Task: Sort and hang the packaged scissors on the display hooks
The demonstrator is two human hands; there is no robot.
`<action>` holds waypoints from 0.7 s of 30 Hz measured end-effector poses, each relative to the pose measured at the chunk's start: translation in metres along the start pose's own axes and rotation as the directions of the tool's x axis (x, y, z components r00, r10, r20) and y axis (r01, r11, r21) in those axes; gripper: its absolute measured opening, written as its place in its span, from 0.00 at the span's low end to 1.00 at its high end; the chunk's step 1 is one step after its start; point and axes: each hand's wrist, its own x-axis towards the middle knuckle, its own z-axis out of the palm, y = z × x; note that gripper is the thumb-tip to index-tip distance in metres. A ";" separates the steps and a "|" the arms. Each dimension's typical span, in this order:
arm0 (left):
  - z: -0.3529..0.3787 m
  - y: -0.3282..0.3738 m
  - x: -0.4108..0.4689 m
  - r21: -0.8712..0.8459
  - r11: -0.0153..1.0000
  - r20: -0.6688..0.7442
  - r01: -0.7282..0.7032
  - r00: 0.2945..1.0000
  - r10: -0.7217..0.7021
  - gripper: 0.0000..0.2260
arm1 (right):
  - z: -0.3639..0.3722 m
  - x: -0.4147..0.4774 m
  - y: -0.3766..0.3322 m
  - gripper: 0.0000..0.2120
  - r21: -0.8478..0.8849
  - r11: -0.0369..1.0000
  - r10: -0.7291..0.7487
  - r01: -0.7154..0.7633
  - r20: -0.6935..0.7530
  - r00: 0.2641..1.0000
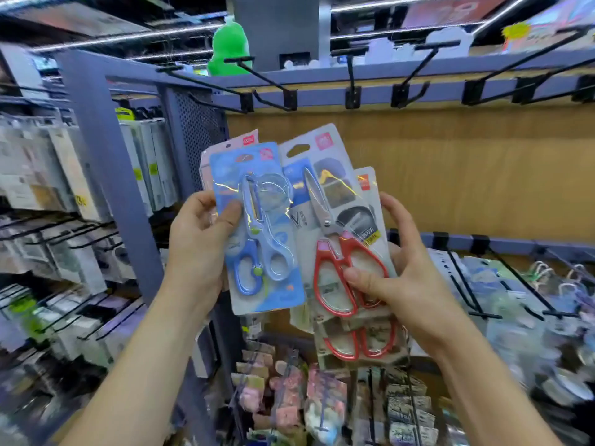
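**Several packs held, none hung**

The left hand (199, 249) grips the blue scissors pack (260, 239); the right hand (396, 278) pinches the red scissors pack (338, 220), with others behind. Hooks (261, 77) above stand bare, so sorting seems underway, with all hanging left.

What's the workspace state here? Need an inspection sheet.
Surface: no table seen; wooden panel behind the hooks.
Job's things: blue pack and red pack held side by side, more packs fanned behind them; top hooks bare.
Clutter: green toy above the top rail.
Hands: left hand grips blue pack, thumb on its front; right hand grips red pack, thumb on its handles.
Cables: nothing seen.
Surroundings: stocked racks at left, more hung goods lower right, blurred.
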 end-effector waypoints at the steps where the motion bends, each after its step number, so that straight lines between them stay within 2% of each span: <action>1: -0.005 0.000 0.006 -0.006 1.000 0.015 -0.009 1.000 0.009 0.04 | 0.004 0.004 0.001 0.45 -0.003 1.000 0.009 -0.009 -0.007 1.000; 3: -0.013 0.002 0.015 -0.054 0.998 0.033 -0.021 0.999 0.023 0.06 | 0.010 0.011 0.003 0.40 -0.023 1.000 0.008 -0.009 -0.055 0.998; 5: -0.018 0.004 0.019 -0.140 0.990 0.087 0.002 0.996 0.010 0.12 | 0.014 0.015 0.007 0.32 -0.010 1.000 0.005 -0.006 -0.112 0.994; 7: -0.022 0.001 0.021 -0.231 0.971 0.189 0.056 0.982 -0.012 0.22 | 0.016 0.018 0.011 0.27 0.016 1.000 0.017 -0.015 -0.170 0.985; 10: -0.017 -0.009 0.024 -0.238 0.959 0.343 0.152 0.937 -0.064 0.31 | 0.014 0.019 0.016 0.25 -0.006 1.000 0.011 -0.012 -0.194 0.981; 14: 0.005 -0.020 0.032 -0.260 0.932 0.414 0.252 0.901 -0.128 0.25 | 0.008 0.018 0.010 0.25 -0.086 0.996 -0.016 0.003 -0.153 0.988; 18: 0.023 -0.011 0.035 -0.274 0.926 0.535 0.260 0.842 -0.078 0.17 | -0.011 0.022 0.004 0.21 -0.158 0.987 -0.003 -0.014 -0.109 0.994; 21: 0.042 -0.004 0.033 -0.256 0.932 0.534 0.257 0.841 -0.085 0.13 | -0.018 0.024 -0.003 0.20 -0.255 0.967 0.007 -0.011 -0.016 1.000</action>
